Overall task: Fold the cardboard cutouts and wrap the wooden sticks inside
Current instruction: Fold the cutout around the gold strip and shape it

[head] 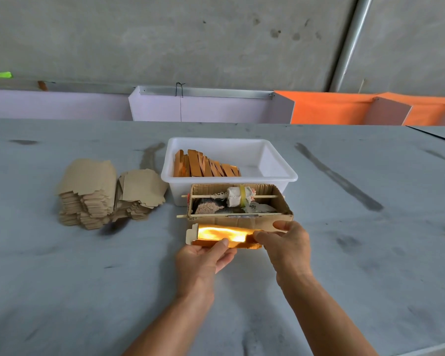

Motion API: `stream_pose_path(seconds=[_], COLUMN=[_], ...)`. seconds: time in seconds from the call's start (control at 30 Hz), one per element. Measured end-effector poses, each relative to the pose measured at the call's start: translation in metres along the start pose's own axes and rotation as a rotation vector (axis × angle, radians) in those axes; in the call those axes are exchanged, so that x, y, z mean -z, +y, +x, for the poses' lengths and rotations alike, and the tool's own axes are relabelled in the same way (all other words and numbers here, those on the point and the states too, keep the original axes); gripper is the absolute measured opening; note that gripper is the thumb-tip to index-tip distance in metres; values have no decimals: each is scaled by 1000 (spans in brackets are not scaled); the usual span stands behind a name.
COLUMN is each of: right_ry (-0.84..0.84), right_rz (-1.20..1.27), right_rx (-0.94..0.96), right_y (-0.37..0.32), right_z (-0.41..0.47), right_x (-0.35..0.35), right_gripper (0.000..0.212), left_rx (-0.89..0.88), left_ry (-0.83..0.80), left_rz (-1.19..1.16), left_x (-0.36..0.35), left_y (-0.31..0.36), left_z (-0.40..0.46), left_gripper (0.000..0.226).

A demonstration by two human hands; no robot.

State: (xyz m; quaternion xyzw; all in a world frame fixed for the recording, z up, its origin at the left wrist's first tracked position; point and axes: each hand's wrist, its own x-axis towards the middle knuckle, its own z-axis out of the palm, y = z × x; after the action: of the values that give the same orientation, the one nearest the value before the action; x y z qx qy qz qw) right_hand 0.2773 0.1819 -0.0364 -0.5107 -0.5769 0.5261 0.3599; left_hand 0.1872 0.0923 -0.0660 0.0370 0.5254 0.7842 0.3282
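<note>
A gold-faced cardboard cutout [222,236], partly folded into a long sleeve, is held just above the table in front of me. My left hand [206,258] grips its near edge from below, thumb on top. My right hand [284,242] pinches its right end. A pale end flap sticks out at the left. Any wooden stick inside the fold is hidden. Two piles of flat brown cutouts [108,194] lie at the left.
A white plastic tub [280,176] holds several folded gold pieces [203,165]. In front of it stands an open cardboard box [242,219] with two thin sticks laid across it and a taped cloth bundle [238,196]. Grey table all around; orange and white panels behind.
</note>
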Motion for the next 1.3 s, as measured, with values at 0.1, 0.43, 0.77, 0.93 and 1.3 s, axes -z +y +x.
stream_pose_path(seconds=[0.1, 0.43, 0.77, 0.93, 1.3], right_ry=[-5, -28, -26, -26, -49], right_rz=[9, 7, 8, 25, 27], right_rx=[-19, -86, -62, -89, -150], right_y=[1, 1, -2, -4, -6], right_z=[1, 6, 4, 5, 10], right_x=[-1, -4, -4, -4, -3], right_gripper=[40, 39, 17, 18, 20], left_rx=[17, 43, 49, 59, 52], left_ry=[10, 13, 19, 17, 20], left_rz=[-5, -21, -7, -5, 8], left_x=[0, 1, 3, 4, 5], left_y=[-1, -2, -1, 1, 2], left_z=[-2, -4, -6, -7, -9], left_gripper=[8, 13, 13, 17, 18])
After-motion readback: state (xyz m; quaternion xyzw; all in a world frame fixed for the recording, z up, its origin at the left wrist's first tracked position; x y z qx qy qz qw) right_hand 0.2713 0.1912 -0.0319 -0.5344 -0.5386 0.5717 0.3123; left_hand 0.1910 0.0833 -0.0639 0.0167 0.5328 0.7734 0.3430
